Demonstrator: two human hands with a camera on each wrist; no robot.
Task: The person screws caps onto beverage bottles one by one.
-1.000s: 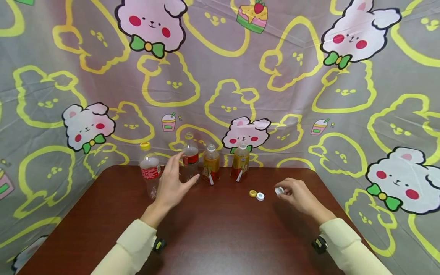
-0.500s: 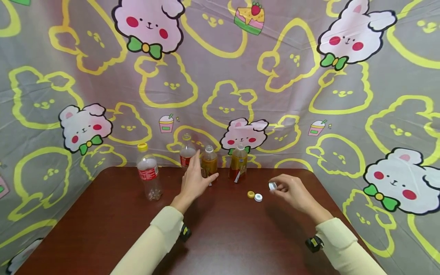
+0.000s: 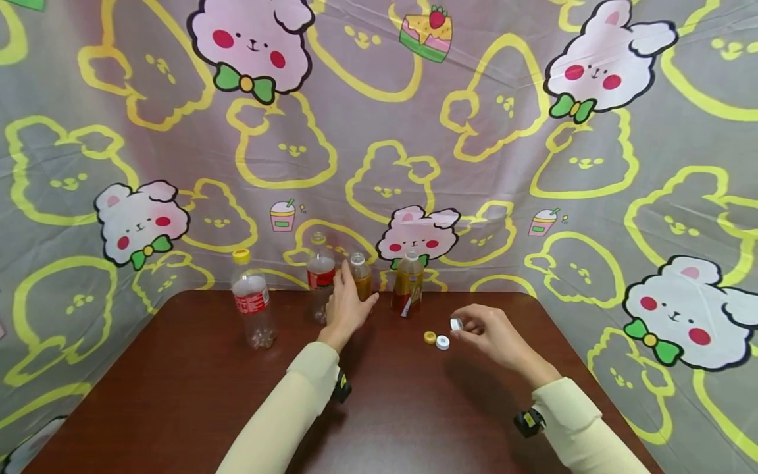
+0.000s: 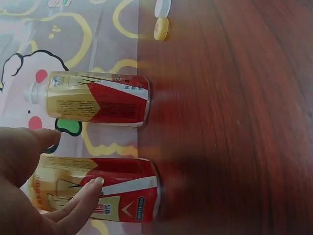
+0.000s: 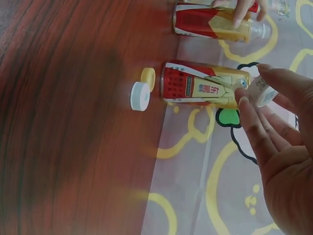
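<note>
My left hand (image 3: 347,308) is at the left one of two open-topped bottles with red and gold labels, this drink bottle (image 3: 363,280) standing upright. Its thumb points right across the bottle's front, and the other fingers are spread at the left side. In the left wrist view fingers (image 4: 83,203) overlap the label. My right hand (image 3: 494,334) pinches a white bottle cap (image 5: 263,92) between thumb and fingertips, above the table. Left of that hand, a yellow cap (image 3: 429,338) and a second white cap (image 3: 442,342) lie side by side on the table.
The other gold-and-red bottle (image 3: 408,283) stands to the right, uncapped. A clear bottle with a red label (image 3: 320,280) stands just left of my left hand. Farther left is a clear bottle with a yellow cap (image 3: 251,303). A patterned cloth (image 3: 379,99) hangs behind the brown table (image 3: 403,408).
My left hand has moved right, from the red-labelled clear bottle to the left gold-and-red bottle. My right hand has shifted slightly left with the white cap, nearer the two caps on the table.
</note>
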